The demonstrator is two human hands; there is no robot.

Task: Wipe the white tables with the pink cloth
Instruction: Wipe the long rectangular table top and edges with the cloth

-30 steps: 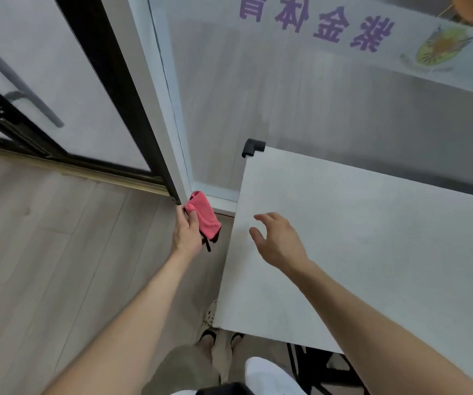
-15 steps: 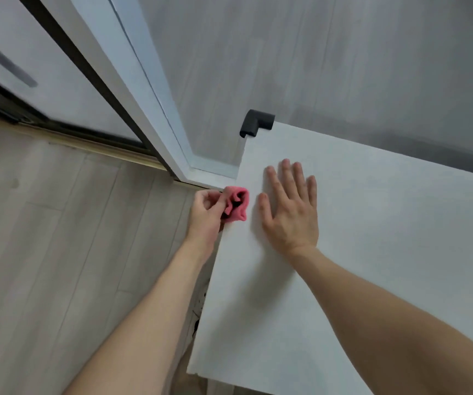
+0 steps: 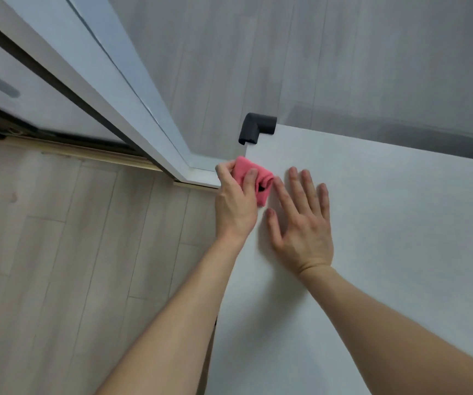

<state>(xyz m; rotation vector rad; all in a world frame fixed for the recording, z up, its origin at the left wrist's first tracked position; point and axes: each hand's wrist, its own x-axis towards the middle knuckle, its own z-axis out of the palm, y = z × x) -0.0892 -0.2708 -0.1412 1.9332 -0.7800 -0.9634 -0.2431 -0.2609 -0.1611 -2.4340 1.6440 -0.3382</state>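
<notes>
Head view looks down on the far left corner of a white rectangular table surface (image 3: pixel 386 252). A black L-shaped foam corner guard (image 3: pixel 256 128) caps that corner. A white-painted frame (image 3: pixel 144 109) runs slantwise past it and bends at floor level just left of the surface's edge, leaving only a narrow gap there. Behind the surface stands a grey wood-grain wall panel (image 3: pixel 315 52), and pale grey plank flooring (image 3: pixel 58 238) fills the left side of the picture.

The bunched pink cloth (image 3: pixel 254 171) sits on the left edge of the surface, just nearer than the corner guard and apart from it. Its far end hangs over the edge by the frame's bend. It is folded into a thick wad, and its long axis slants from far left to near right, with the near end pointing in toward the middle of the surface. A dark fold or tag shows on that end.

The left hand (image 3: pixel 235 206) grasps the cloth, with the thumb laid across the top and the fingers curled round its far end. The right hand (image 3: pixel 301 223) lies flat, palm down on the surface, with straight, spread fingers and nothing held. Its forefinger is just beside the cloth's near end; whether they touch I cannot tell.
</notes>
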